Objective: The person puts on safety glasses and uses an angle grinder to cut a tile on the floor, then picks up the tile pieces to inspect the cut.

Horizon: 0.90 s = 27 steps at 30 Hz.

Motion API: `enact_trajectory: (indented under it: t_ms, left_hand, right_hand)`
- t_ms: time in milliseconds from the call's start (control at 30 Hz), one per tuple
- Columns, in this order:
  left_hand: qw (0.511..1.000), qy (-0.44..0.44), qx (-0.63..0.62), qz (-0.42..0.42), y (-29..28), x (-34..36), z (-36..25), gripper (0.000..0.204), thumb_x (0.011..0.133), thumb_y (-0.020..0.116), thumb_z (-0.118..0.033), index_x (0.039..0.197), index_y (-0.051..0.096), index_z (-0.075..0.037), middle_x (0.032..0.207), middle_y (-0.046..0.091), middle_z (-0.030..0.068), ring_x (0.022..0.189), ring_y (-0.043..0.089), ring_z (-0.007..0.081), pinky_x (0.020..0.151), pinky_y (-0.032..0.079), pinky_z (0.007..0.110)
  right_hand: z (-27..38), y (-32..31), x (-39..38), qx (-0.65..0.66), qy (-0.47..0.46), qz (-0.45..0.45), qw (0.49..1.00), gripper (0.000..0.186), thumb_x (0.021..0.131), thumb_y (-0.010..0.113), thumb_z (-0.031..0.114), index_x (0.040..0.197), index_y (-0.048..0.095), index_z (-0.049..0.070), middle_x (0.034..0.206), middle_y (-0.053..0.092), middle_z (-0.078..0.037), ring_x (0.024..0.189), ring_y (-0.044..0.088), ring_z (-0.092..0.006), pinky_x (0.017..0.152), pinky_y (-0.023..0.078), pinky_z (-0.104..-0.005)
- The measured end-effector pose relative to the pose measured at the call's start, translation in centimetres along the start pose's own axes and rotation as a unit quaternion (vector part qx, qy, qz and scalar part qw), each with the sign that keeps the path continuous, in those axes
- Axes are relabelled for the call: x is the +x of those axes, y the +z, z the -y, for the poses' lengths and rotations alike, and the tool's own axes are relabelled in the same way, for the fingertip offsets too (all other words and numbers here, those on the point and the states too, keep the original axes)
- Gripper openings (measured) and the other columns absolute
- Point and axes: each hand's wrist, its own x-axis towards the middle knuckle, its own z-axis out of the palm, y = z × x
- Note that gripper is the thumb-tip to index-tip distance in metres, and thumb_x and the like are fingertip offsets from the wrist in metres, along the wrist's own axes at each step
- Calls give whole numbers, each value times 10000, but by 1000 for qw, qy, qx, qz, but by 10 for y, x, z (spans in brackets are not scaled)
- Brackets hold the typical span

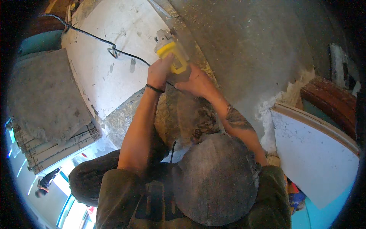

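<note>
A yellow angle grinder [176, 63] with a grey metal head is slightly blurred, and its disc cannot be made out. It is over the right side of a large white panel [126, 26]. My left hand [160, 72] is closed around the grinder's yellow body. At its near end, my right hand [197, 81] is wrapped round the housing from the right, its fingertips partly hidden. A black cord [95, 37] runs from the upper left across the panel to my left hand. A dark band circles my left wrist.
Stacked dusty sheets [45, 95] stand at the left. A white board [312, 152] leans at the right beside brown timber [331, 103]. Pale dust lies on the concrete floor [259, 45]. A grey, rounded cloth-covered shape [217, 179] fills the lower middle. Another person [46, 183] is far off, lower left.
</note>
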Motion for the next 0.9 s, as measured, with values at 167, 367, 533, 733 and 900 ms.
enact_trajectory:
  t_ms: [167, 367, 533, 733, 900]
  left_hand:
    - [999, -1, -31, 23, 16, -2, -13, 553, 964, 699, -453, 1070, 723, 89, 993, 746, 109, 852, 690, 139, 747, 553, 304]
    - [998, -1, -66, 7, 6, 1, -2, 540, 972, 695, -427, 1112, 715, 94, 1034, 745, 123, 884, 704, 154, 769, 566, 309]
    - [998, 5, -53, 15, 17, 1, 4, 535, 964, 697, -451, 1083, 726, 70, 996, 738, 103, 845, 681, 151, 735, 548, 318]
    - [999, -12, 37, 20, 2, 12, 18, 443, 970, 741, -371, 1129, 703, 41, 1005, 734, 61, 841, 688, 135, 767, 560, 275]
    - [998, 22, -57, 30, 6, 8, 19, 448, 979, 729, -382, 1110, 705, 46, 986, 727, 53, 826, 681, 131, 753, 554, 271]
  right_hand:
    - [-12, -7, 8, 42, -44, -12, 998, 909, 668, 879, 343, 1416, 493, 0, 1237, 692, -230, 1156, 668, -402, 996, 527, -455]
    - [23, -17, -6, 32, 2, 29, 999, 887, 675, 890, 310, 1411, 507, -4, 1286, 673, -222, 1200, 650, -376, 1025, 515, -445]
    - [-2, -15, -6, 26, -24, 1, 999, 898, 672, 897, 331, 1413, 511, 2, 1281, 671, -227, 1205, 648, -367, 1020, 518, -443]
    - [5, -14, -8, 4, 38, 18, 999, 904, 662, 909, 316, 1412, 509, 9, 1250, 682, -227, 1187, 658, -375, 1006, 522, -434]
    - [-1, -11, -6, 13, 26, 7, 1000, 875, 658, 910, 312, 1378, 528, -4, 1254, 678, -234, 1180, 660, -377, 1001, 525, -431]
